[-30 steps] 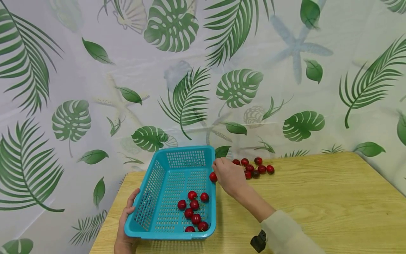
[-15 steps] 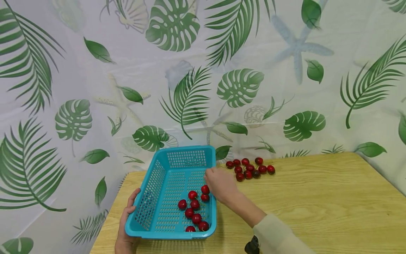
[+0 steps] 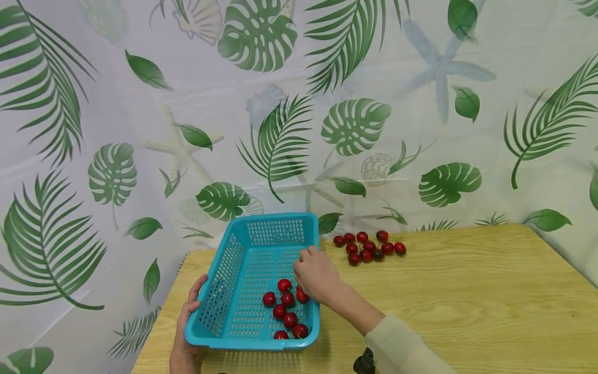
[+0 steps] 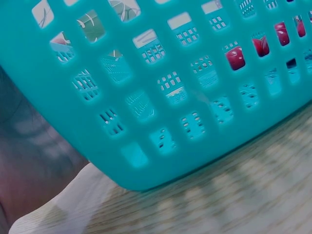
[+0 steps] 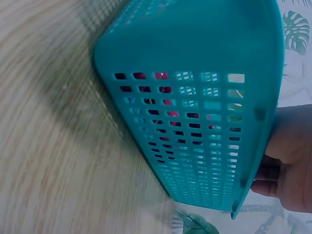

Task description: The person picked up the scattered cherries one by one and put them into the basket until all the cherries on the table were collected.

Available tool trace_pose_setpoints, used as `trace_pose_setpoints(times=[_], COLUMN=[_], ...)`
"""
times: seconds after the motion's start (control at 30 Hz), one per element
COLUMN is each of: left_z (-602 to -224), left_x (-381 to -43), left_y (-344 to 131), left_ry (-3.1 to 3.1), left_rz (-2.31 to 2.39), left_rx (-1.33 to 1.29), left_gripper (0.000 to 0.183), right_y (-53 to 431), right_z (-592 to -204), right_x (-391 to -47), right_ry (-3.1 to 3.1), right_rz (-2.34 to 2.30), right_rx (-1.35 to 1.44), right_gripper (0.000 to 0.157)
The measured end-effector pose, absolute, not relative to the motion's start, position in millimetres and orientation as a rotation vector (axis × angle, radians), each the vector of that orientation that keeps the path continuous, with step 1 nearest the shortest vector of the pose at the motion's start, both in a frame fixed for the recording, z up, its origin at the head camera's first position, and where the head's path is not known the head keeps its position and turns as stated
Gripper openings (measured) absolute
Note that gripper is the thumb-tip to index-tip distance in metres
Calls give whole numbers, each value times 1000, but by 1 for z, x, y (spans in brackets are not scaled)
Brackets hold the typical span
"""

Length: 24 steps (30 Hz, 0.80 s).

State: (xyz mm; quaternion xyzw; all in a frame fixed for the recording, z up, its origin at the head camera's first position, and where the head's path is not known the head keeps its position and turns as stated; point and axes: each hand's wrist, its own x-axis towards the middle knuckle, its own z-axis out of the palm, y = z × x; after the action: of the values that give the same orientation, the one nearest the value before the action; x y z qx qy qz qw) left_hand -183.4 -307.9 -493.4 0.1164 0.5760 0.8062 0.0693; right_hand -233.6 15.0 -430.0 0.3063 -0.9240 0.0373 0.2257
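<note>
From where I stand, the right hand point(image 3: 317, 272) reaches over the near-side rim of the blue basket point(image 3: 252, 344), fingers bent down inside. One red cherry point(image 3: 303, 296) sits right under it, half covered; I can't tell whether the fingers pinch it or it simply lies there. The left hand point(image 3: 184, 322) is up against the opposite outer wall, though how far its fingers wrap round is hidden from me.

The loose cherries point(image 3: 279, 311) lie on the basket floor, mostly below the right hand, towards the wearer. If a fruit is let go too high, I think it could bounce into these and scatter them. The forearm crosses the rim, so a low sweep might catch the edge and jerk the basket, should the left hand be slack. Beyond the right hand, the bunched cherries point(image 3: 368, 246) rest on the table point(image 3: 448, 301); a careless knuckle could send one rolling.
</note>
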Motion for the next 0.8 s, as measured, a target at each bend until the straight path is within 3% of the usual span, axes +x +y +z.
trace_pose_setpoints(times=[0.2,0.57,0.8], left_z=[-494,-496,-494], left_x=[-184,-182,-182], left_y=[-309,-310,-310], left_ry=[1728,1678,1692], left_rz=[2421,2428,2436], left_rx=[375,470,432], left_gripper=[60,59,58], right_y=[8,-8,-9], right_z=[-426,-426,-429], right_x=[-234,-236,-237], right_ry=[-2728,-2858,-2888], right_rz=[-23,-267,-169], right_rx=[834,897,904], right_gripper=[25,1,4])
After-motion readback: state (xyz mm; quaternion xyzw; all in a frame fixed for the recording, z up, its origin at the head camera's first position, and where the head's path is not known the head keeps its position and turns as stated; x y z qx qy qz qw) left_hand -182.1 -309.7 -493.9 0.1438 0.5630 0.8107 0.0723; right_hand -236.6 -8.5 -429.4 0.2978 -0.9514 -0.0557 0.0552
